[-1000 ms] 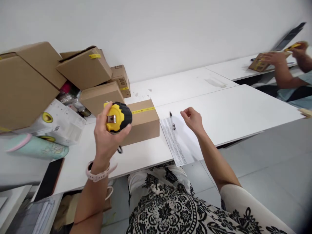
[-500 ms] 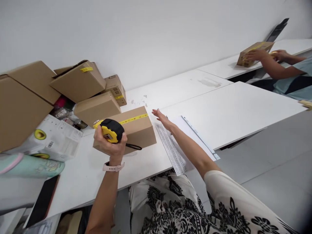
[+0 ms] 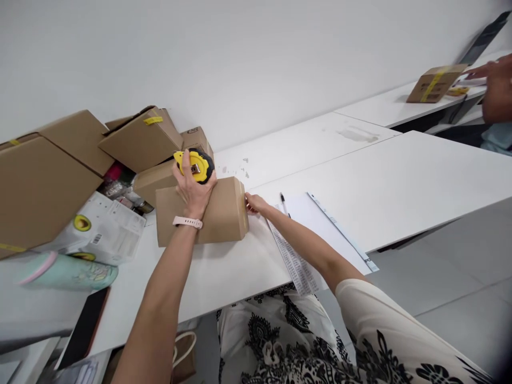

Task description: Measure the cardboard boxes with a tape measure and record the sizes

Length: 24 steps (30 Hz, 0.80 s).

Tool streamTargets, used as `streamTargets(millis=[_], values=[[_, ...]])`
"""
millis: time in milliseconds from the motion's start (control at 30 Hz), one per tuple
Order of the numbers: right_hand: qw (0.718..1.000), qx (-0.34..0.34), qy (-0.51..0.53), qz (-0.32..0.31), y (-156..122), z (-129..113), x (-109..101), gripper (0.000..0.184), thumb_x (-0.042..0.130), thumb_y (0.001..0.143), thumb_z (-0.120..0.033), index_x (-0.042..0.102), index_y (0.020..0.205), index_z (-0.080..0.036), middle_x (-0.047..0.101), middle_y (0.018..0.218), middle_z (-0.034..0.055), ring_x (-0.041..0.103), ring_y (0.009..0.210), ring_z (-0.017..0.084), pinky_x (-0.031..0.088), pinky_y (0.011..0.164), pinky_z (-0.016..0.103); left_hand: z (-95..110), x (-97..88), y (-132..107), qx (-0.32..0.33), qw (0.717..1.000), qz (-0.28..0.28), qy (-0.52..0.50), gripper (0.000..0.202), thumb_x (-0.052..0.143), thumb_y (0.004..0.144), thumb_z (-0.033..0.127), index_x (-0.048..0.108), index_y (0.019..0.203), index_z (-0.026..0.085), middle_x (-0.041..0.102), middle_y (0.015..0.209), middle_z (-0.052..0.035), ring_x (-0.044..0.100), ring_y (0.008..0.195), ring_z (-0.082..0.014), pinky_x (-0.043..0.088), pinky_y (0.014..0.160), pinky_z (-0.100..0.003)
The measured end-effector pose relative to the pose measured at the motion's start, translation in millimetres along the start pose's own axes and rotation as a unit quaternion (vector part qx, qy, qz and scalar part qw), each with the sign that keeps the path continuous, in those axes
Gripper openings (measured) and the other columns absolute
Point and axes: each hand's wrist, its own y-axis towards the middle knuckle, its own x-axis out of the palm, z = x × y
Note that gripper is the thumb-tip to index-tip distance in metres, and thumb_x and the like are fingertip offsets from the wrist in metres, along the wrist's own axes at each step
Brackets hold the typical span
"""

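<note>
My left hand point(image 3: 192, 189) is closed round a yellow and black tape measure point(image 3: 197, 164) and rests on the top back edge of a small cardboard box point(image 3: 222, 218) on the white table point(image 3: 400, 176). My right hand point(image 3: 255, 204) touches the right end of that box, with fingers curled against its side. A printed sheet point(image 3: 296, 261) and a black pen point(image 3: 283, 201) lie just right of the box.
Several cardboard boxes point(image 3: 48, 176) are piled at the left, with a white carton point(image 3: 100, 229) and a mint bottle point(image 3: 68, 272) below them. A dark phone point(image 3: 84, 325) lies near the front edge. Another person's hand point(image 3: 496, 80) is by a box point(image 3: 434, 84) far right.
My left hand carried the tape measure from in front of the box up onto its top back edge. My right hand came from above the paper to the box's right end. The box now shows a plain face.
</note>
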Motion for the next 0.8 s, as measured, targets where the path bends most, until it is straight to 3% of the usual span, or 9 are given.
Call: streamTargets(millis=[67, 133, 233, 333, 400, 533, 633, 733, 800], values=[[0.997, 0.022, -0.069, 0.039, -2, 3, -31, 0.040, 0.049, 0.094, -0.053, 0.064, 0.081, -0.018, 0.072, 0.079, 0.0120, 0.067, 0.074, 0.025, 0.051, 0.070, 0.037, -1, 5.9, 2, 0.005, 1.000, -0.015, 0.000, 0.083, 0.074, 0.074, 0.044, 0.045, 0.147, 0.016, 0.043, 0.147, -0.0235, 0.050, 0.131, -0.0424, 0.047, 0.101, -0.056], [0.985, 0.037, -0.141, 0.096, -8, 8, -70, 0.022, 0.061, 0.088, -0.041, 0.063, 0.087, -0.019, 0.073, 0.093, 0.0119, 0.067, 0.090, 0.027, 0.049, 0.080, 0.036, -3, 3.7, -3, 0.011, 1.000, -0.017, 0.007, 0.084, 0.072, 0.076, 0.044, 0.042, 0.149, 0.016, 0.046, 0.145, -0.0203, 0.049, 0.132, -0.0395, 0.046, 0.103, -0.052], [0.950, 0.065, -0.268, 0.146, -26, 23, -122, 0.023, 0.062, 0.087, -0.041, 0.062, 0.090, -0.018, 0.071, 0.108, 0.0165, 0.063, 0.109, 0.033, 0.045, 0.088, 0.040, -5, -8.5, -16, 0.013, 0.999, -0.030, 0.025, 0.082, 0.069, 0.078, 0.043, 0.040, 0.150, 0.018, 0.053, 0.140, -0.0155, 0.052, 0.128, -0.0351, 0.047, 0.104, -0.046], [0.891, 0.092, -0.431, 0.108, -43, 40, -142, 0.040, 0.056, 0.089, -0.056, 0.061, 0.098, -0.017, 0.071, 0.107, 0.0189, 0.065, 0.104, 0.034, 0.044, 0.083, 0.040, -8, -13.7, -24, -0.006, 0.996, -0.073, 0.044, 0.081, 0.072, 0.075, 0.044, 0.045, 0.149, 0.022, 0.058, 0.132, -0.0160, 0.057, 0.122, -0.0354, 0.049, 0.101, -0.048], [0.878, 0.076, -0.466, 0.076, -51, 49, -140, 0.044, 0.056, 0.089, -0.055, 0.059, 0.108, -0.016, 0.072, 0.104, 0.0186, 0.065, 0.100, 0.033, 0.044, 0.079, 0.038, -11, -8.5, -25, -0.029, 0.991, -0.115, 0.059, 0.080, 0.072, 0.075, 0.046, 0.047, 0.148, 0.025, 0.061, 0.129, -0.0154, 0.058, 0.121, -0.0363, 0.048, 0.101, -0.050], [0.895, 0.012, -0.445, 0.038, -57, 56, -129, 0.035, 0.057, 0.085, -0.024, 0.059, 0.119, -0.017, 0.073, 0.102, 0.0146, 0.065, 0.097, 0.030, 0.042, 0.076, 0.034, -22, 10.0, -21, -0.075, 0.969, -0.222, 0.077, 0.073, 0.070, 0.076, 0.051, 0.051, 0.144, 0.030, 0.063, 0.129, -0.0126, 0.058, 0.122, -0.0386, 0.046, 0.103, -0.056], [0.902, -0.014, -0.430, 0.029, -57, 58, -134, 0.031, 0.053, 0.083, -0.015, 0.067, 0.110, -0.019, 0.074, 0.095, 0.0093, 0.066, 0.092, 0.025, 0.043, 0.077, 0.030, -29, 16.0, -17, -0.076, 0.962, -0.250, 0.078, 0.068, 0.068, 0.078, 0.054, 0.055, 0.140, 0.030, 0.065, 0.128, -0.0122, 0.058, 0.122, -0.0403, 0.046, 0.103, -0.060], [0.950, -0.036, -0.309, 0.024, -58, 64, -148, 0.030, 0.047, 0.085, -0.017, 0.072, 0.101, -0.019, 0.074, 0.082, 0.0048, 0.066, 0.077, 0.019, 0.047, 0.073, 0.029, -22, 16.1, -31, -0.011, 0.982, -0.173, 0.075, 0.073, 0.069, 0.080, 0.052, 0.051, 0.144, 0.022, 0.053, 0.143, -0.0175, 0.046, 0.136, -0.0431, 0.040, 0.108, -0.063], [0.982, -0.075, -0.172, 0.026, -57, 71, -158, 0.031, 0.048, 0.082, -0.019, 0.072, 0.102, -0.017, 0.074, 0.081, 0.0044, 0.067, 0.077, 0.018, 0.048, 0.073, 0.029, -7, 21.0, -57, 0.076, 0.992, -0.090, 0.039, 0.068, 0.065, 0.085, 0.045, 0.048, 0.145, 0.015, 0.044, 0.152, -0.0198, 0.037, 0.144, -0.0402, 0.036, 0.114, -0.061]])
